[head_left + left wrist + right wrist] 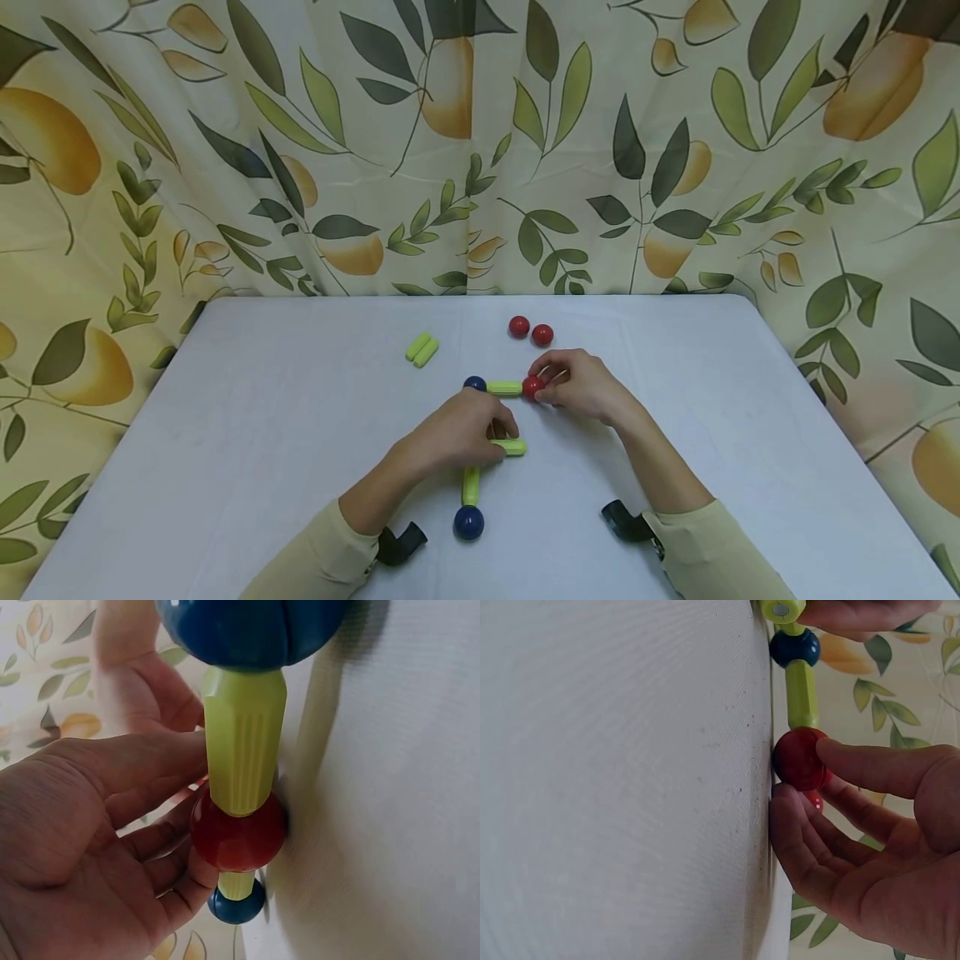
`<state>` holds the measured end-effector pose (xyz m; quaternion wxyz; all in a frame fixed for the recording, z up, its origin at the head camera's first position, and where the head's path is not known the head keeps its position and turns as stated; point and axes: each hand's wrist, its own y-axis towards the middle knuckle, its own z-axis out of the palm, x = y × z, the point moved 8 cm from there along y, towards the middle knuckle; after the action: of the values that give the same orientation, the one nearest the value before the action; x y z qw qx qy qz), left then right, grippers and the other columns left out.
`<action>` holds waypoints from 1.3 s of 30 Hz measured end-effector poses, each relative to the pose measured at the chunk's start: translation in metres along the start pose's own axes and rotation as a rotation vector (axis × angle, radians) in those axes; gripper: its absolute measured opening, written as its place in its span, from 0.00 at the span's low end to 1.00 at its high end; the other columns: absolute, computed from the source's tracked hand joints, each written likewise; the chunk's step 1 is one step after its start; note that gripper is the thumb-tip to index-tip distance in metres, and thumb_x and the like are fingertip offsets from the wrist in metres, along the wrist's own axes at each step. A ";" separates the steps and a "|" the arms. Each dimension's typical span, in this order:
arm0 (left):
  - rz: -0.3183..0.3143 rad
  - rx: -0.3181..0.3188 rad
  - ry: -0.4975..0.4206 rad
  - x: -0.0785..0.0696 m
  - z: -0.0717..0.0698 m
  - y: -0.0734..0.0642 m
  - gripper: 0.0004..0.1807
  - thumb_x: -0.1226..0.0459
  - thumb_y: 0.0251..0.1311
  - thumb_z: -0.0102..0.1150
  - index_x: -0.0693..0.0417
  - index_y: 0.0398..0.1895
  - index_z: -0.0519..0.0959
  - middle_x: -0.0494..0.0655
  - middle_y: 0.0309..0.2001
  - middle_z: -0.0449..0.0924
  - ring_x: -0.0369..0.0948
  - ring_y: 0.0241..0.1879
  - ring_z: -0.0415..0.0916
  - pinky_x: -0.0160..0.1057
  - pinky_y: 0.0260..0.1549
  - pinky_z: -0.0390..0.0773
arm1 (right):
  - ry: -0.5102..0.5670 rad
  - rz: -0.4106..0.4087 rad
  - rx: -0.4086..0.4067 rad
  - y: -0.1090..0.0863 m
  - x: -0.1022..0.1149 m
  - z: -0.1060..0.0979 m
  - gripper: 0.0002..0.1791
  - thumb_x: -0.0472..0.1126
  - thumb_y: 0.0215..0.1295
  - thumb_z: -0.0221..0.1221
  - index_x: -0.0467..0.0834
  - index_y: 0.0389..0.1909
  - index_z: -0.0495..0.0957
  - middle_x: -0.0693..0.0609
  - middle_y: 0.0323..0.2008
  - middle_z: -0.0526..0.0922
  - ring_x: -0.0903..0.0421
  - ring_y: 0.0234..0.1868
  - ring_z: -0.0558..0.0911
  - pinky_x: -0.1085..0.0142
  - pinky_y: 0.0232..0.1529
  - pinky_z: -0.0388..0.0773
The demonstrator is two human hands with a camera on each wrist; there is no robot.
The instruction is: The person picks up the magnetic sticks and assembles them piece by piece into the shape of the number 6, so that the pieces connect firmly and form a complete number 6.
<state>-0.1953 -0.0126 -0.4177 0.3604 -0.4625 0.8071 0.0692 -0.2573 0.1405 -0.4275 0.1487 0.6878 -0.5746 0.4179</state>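
On the white surface (300, 358), the right hand (585, 387) grasps a red ball (532, 387) between thumb and fingertips, right at the end of a green rod (504, 388) whose other end meets a blue ball (474, 383). The left hand (457, 429), nearer the left edge, pinches a sideways green rod (513, 447) whose outer end points bare toward the right edge. Under that palm, a middle red ball (238, 832) shows in the left wrist view, linked by a lower green rod (470, 486) to a second blue ball (468, 523) toward the near edge. The step in hand looks like seating the corner ball on its rod while the left hand steadies the joint; the next move probably calls for freeing the right hand gently, without dragging the chain, then capping the bare rod. Toward the far edge, beyond both hands, lie two loose green rods (426, 352) and two loose red balls (542, 336).
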 end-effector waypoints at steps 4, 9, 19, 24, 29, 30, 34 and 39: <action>0.008 0.003 -0.040 0.002 -0.004 0.000 0.09 0.67 0.59 0.74 0.50 0.42 0.90 0.33 0.30 0.83 0.33 0.33 0.78 0.29 0.36 0.79 | -0.003 -0.011 0.001 -0.001 0.002 0.000 0.15 0.36 0.63 0.69 0.43 0.51 0.84 0.44 0.43 0.86 0.52 0.39 0.83 0.65 0.40 0.83; 0.008 0.011 -0.156 0.006 -0.012 -0.002 0.08 0.69 0.61 0.71 0.53 0.43 0.89 0.40 0.30 0.85 0.37 0.27 0.81 0.34 0.29 0.83 | 0.001 -0.012 0.001 -0.002 0.002 -0.001 0.15 0.36 0.63 0.69 0.43 0.51 0.84 0.44 0.43 0.86 0.52 0.39 0.83 0.65 0.40 0.82; 0.024 -0.059 -0.228 0.025 -0.038 0.001 0.08 0.67 0.62 0.72 0.52 0.44 0.89 0.38 0.34 0.86 0.39 0.36 0.81 0.36 0.39 0.82 | -0.008 -0.009 -0.002 0.000 0.000 0.000 0.16 0.36 0.63 0.69 0.44 0.51 0.84 0.45 0.44 0.86 0.51 0.41 0.82 0.65 0.40 0.83; -0.022 -0.175 -0.234 0.045 -0.056 0.002 0.08 0.68 0.61 0.72 0.50 0.42 0.90 0.40 0.33 0.85 0.42 0.36 0.79 0.38 0.38 0.81 | -0.010 -0.001 -0.001 0.001 -0.001 0.001 0.16 0.36 0.63 0.69 0.44 0.52 0.84 0.45 0.44 0.86 0.51 0.42 0.81 0.64 0.40 0.83; -0.077 -0.304 -0.184 0.071 -0.074 -0.001 0.08 0.68 0.60 0.73 0.50 0.42 0.90 0.41 0.34 0.84 0.42 0.37 0.78 0.38 0.36 0.79 | -0.006 0.012 0.001 0.001 -0.002 0.001 0.16 0.36 0.64 0.69 0.44 0.53 0.84 0.45 0.45 0.86 0.51 0.41 0.82 0.65 0.40 0.84; -0.090 -0.325 -0.178 0.075 -0.078 -0.002 0.08 0.67 0.61 0.72 0.50 0.43 0.89 0.42 0.35 0.84 0.42 0.38 0.79 0.37 0.36 0.79 | -0.006 0.012 0.002 0.001 -0.002 0.001 0.16 0.36 0.64 0.69 0.44 0.53 0.84 0.45 0.45 0.86 0.51 0.41 0.82 0.65 0.40 0.84; -0.138 -0.409 -0.180 0.090 -0.089 -0.006 0.09 0.66 0.62 0.71 0.52 0.45 0.89 0.43 0.38 0.86 0.44 0.41 0.81 0.39 0.38 0.80 | -0.005 0.010 0.002 0.001 -0.002 0.001 0.16 0.36 0.64 0.69 0.44 0.52 0.84 0.45 0.45 0.86 0.51 0.42 0.82 0.65 0.41 0.84; -0.179 -0.525 -0.196 0.105 -0.098 -0.011 0.09 0.66 0.63 0.70 0.53 0.46 0.89 0.46 0.44 0.87 0.45 0.44 0.82 0.42 0.41 0.83 | 0.000 0.008 0.006 0.001 -0.001 0.001 0.16 0.36 0.64 0.69 0.44 0.53 0.84 0.45 0.45 0.86 0.51 0.42 0.82 0.64 0.41 0.84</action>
<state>-0.2703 -0.1356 -0.4112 0.3096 -0.6006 0.6787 0.2878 -0.2580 0.1404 -0.4296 0.1452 0.6860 -0.5760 0.4201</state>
